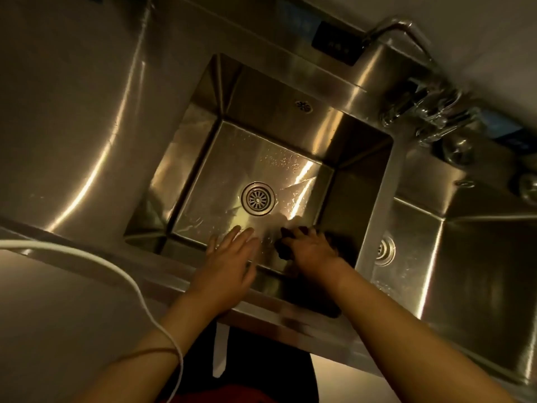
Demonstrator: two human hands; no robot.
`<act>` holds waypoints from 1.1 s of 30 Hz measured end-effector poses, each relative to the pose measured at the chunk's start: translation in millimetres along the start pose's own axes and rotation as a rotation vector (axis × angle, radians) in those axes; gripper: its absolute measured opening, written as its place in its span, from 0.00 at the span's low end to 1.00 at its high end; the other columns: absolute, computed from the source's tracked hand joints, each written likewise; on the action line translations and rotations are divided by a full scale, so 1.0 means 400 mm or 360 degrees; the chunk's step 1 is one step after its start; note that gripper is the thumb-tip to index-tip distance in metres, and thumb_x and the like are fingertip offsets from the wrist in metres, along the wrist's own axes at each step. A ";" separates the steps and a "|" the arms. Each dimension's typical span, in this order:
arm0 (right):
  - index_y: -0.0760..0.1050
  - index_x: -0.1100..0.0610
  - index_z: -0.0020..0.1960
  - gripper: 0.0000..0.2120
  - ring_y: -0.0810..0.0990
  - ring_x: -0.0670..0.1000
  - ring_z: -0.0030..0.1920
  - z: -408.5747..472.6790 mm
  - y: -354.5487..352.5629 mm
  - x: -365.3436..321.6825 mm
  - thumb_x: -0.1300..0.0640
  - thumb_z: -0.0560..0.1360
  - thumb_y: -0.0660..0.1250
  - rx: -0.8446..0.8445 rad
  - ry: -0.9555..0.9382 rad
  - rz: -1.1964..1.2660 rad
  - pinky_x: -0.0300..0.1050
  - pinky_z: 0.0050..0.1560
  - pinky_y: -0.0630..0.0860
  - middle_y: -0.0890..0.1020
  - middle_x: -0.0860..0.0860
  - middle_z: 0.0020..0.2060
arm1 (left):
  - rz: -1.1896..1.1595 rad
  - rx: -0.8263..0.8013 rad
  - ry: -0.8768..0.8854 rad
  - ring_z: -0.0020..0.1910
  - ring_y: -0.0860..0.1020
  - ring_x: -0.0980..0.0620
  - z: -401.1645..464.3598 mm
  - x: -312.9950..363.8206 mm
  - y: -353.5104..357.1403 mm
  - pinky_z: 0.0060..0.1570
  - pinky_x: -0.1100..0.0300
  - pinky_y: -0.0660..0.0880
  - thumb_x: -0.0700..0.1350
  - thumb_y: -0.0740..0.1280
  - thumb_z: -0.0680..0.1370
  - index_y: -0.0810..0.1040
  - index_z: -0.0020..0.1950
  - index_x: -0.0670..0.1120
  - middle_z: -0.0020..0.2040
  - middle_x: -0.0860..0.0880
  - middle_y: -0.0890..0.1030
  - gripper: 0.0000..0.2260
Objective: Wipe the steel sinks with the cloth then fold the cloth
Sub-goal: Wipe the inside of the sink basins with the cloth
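A square steel sink [279,91] fills the middle of the view, its wet floor streaked and a round drain [258,199] in the centre. My right hand [312,248] is down at the sink's near right corner, fingers curled over a dark cloth [286,248] that it presses against the steel. Most of the cloth is hidden under that hand. My left hand [231,257] reaches over the near rim with straight fingers and holds nothing. A second steel sink [465,248] with its own drain [385,250] lies to the right.
A steel drainboard [72,126] spreads to the left of the sink. A faucet with taps [430,109] stands at the back right, near a dark wall socket [337,43]. A white cable [96,263] runs across the near counter edge past my left forearm.
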State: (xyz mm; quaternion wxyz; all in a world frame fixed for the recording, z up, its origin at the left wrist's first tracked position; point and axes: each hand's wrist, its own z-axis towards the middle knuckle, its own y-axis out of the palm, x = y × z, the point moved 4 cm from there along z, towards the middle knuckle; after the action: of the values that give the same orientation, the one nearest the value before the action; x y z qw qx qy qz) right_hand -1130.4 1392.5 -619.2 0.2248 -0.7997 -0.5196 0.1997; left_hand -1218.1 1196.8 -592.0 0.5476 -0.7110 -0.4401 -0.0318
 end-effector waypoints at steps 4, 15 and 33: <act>0.66 0.50 0.77 0.25 0.60 0.67 0.76 -0.003 -0.008 0.046 0.50 0.82 0.63 -0.0208 0.0064 -0.0586 0.67 0.73 0.60 0.64 0.56 0.78 | 0.0175 -0.0080 -0.0012 0.83 0.56 0.50 0.019 0.068 0.045 0.79 0.40 0.54 0.60 0.51 0.82 0.61 0.81 0.56 0.83 0.54 0.61 0.27; 0.66 0.53 0.78 0.27 0.52 0.69 0.79 0.143 -0.163 0.254 0.46 0.81 0.62 -0.0134 0.0431 -0.1069 0.73 0.76 0.49 0.58 0.59 0.80 | 0.0369 -0.0128 0.0174 0.71 0.74 0.40 0.032 0.232 0.116 0.69 0.41 0.69 0.61 0.52 0.78 0.77 0.70 0.48 0.72 0.42 0.77 0.29; 0.56 0.57 0.81 0.28 0.56 0.64 0.79 0.064 0.132 0.047 0.50 0.85 0.57 -0.0805 0.0025 -0.0642 0.61 0.76 0.54 0.58 0.57 0.80 | 0.0379 -0.0035 0.0126 0.62 0.75 0.44 0.038 0.226 0.137 0.64 0.44 0.70 0.62 0.52 0.78 0.79 0.63 0.49 0.61 0.46 0.80 0.25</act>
State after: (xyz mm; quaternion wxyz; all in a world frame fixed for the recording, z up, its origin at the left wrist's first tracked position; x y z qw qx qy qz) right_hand -1098.3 1394.7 -671.6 0.0580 -0.7125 -0.6992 0.0096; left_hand -1133.3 1261.7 -591.6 0.5566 -0.7624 -0.3302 0.0007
